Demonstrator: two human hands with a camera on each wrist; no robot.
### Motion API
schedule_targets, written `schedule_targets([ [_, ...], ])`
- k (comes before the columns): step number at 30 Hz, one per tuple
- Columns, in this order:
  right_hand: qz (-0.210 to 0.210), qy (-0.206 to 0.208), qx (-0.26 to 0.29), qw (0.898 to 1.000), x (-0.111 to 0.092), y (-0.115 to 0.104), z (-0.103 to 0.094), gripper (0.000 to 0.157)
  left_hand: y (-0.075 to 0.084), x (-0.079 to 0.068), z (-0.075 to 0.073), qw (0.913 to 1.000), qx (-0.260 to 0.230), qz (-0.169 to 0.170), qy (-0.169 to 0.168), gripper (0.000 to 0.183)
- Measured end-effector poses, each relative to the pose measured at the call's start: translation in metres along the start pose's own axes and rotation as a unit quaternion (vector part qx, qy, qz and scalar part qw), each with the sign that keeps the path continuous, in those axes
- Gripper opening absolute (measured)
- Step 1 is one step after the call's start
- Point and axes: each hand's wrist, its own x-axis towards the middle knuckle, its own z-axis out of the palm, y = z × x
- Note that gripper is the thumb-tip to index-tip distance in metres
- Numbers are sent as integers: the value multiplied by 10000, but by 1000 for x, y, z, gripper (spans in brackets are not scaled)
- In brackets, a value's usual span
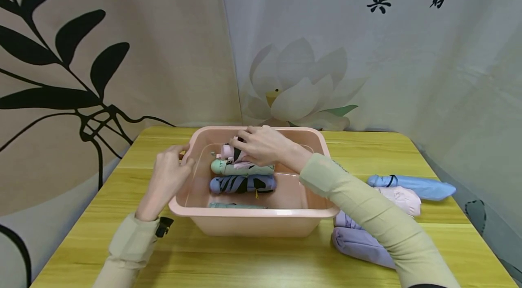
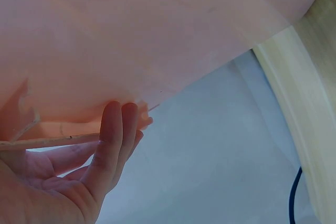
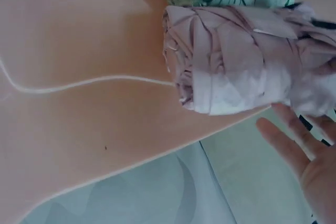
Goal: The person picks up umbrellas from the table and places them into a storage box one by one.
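Note:
A pink plastic tub [image 1: 253, 222] stands on the table with folded umbrellas lying crosswise in it. At its left side my left hand [image 1: 173, 170] grips the rim; the left wrist view shows fingers [image 2: 111, 135] against the outside wall under the lip. Over the back of the tub, my right hand [image 1: 263, 145] holds a pale pink folded umbrella [image 3: 231, 59] by its right end, partly covering it in the head view. Toward the front lie a green umbrella [image 1: 222, 168], a blue one with dark stripes [image 1: 240, 184] and a teal one [image 1: 234, 205], mostly hidden by the front wall.
Right of the tub on the wooden table [image 1: 285, 261] lie more folded umbrellas: light blue [image 1: 420, 187], pale pink [image 1: 401, 199] and purple [image 1: 359, 242]. My right sleeve partly covers them. A printed curtain [image 1: 183, 43] hangs behind the table.

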Motion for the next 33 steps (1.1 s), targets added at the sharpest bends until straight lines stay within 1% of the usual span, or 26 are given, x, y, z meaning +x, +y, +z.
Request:
schedule_targets([
  [2,24,65,86,9999,0,0,0,40,0,0,0,10000,0,6,10,40],
  [7,24,546,29,9985,-1,5,0,41,-2,0,2,10000,-16,26,44,40],
  [9,21,658,5,9978,-2,7,-2,44,-2,0,2,10000,-14,36,56,40],
  [14,118,891,130,9959,-6,13,-11,46,-2,0,2,10000,-1,58,74,40],
  [19,236,1178,235,9925,-13,17,-25,44,-1,0,2,10000,-17,52,66,39],
  [25,514,1329,536,9883,-28,23,-44,44,0,0,1,10000,-33,19,58,40],
  [29,631,1608,530,9835,-44,29,-56,44,0,0,1,10000,-40,45,60,39],
  [33,771,1798,518,9793,-61,36,-60,46,0,1,0,10000,-46,55,49,39],
])
